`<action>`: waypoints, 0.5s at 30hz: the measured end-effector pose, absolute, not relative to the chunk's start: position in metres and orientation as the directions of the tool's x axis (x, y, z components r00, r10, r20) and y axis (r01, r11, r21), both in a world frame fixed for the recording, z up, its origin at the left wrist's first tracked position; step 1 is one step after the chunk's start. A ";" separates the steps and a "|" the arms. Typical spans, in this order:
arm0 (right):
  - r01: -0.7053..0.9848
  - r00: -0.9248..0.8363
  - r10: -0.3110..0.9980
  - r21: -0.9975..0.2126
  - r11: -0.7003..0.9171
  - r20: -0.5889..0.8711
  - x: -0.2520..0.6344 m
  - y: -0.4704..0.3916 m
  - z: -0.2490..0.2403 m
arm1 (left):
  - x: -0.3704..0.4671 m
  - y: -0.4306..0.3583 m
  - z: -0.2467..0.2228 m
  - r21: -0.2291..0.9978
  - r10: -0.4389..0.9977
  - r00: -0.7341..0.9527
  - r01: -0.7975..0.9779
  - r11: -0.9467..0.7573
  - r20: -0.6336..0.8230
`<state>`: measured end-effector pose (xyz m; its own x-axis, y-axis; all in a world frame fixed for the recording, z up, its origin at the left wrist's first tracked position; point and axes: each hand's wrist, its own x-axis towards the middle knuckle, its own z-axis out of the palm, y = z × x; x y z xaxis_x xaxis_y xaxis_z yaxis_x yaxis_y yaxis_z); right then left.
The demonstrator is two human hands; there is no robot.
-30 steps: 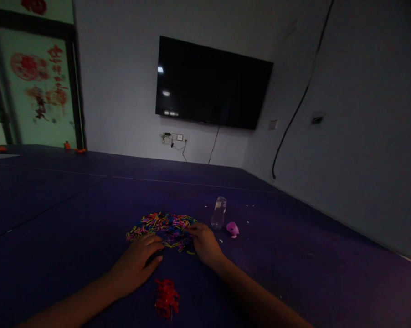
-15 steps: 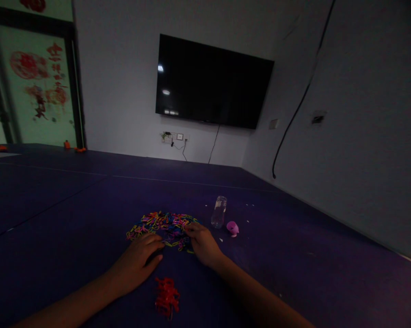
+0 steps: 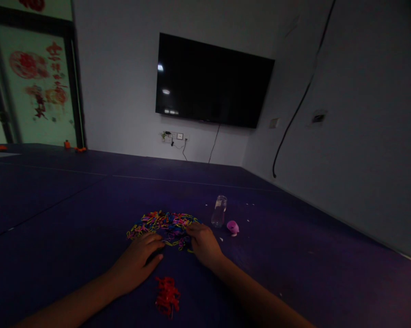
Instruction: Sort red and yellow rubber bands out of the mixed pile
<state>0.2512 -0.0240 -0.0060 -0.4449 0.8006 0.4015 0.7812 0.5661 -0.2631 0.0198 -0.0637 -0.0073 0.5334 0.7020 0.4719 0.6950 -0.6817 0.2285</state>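
Observation:
A spread pile of small multicoloured loops, looking like elastic bands, lies on the purple surface. My left hand rests at the pile's near left edge, thumb apart from the fingers, holding nothing visible. At the right edge, my right hand has its thumb and fingers drawn together over the loops; whatever is between the fingertips is hidden. A separate little heap of red loops sits nearer to me, between my forearms.
A clear bottle stands right of the pile, beside a pink cup-shaped piece. White scraps dot the purple surface. Beyond are a wall-mounted television, a hanging black cable and orange objects at the far left.
Almost nothing differs. My right hand's fingers have shifted very slightly at the pile's edge, while my left hand and the red heap stay where they were.

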 end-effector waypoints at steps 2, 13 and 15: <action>0.775 -0.453 0.793 -0.259 0.576 0.406 0.252 -0.022 -0.008 | 0.020 -0.063 -0.008 0.230 0.692 0.534 0.686 -0.690 0.486; 0.740 -0.447 0.749 -0.268 0.616 0.489 0.253 -0.017 -0.013 | 0.020 -0.064 -0.007 0.231 0.684 0.539 0.676 -0.699 0.493; 0.749 -0.436 0.754 -0.265 0.607 0.492 0.253 -0.019 -0.011 | 0.020 -0.065 -0.005 0.230 0.690 0.537 0.683 -0.693 0.485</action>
<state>0.2525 -0.0190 -0.0114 -0.4363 0.7535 0.4918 0.7491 0.6069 -0.2653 0.0197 -0.0646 -0.0055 0.5371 0.6903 0.4848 0.6829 -0.6932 0.2304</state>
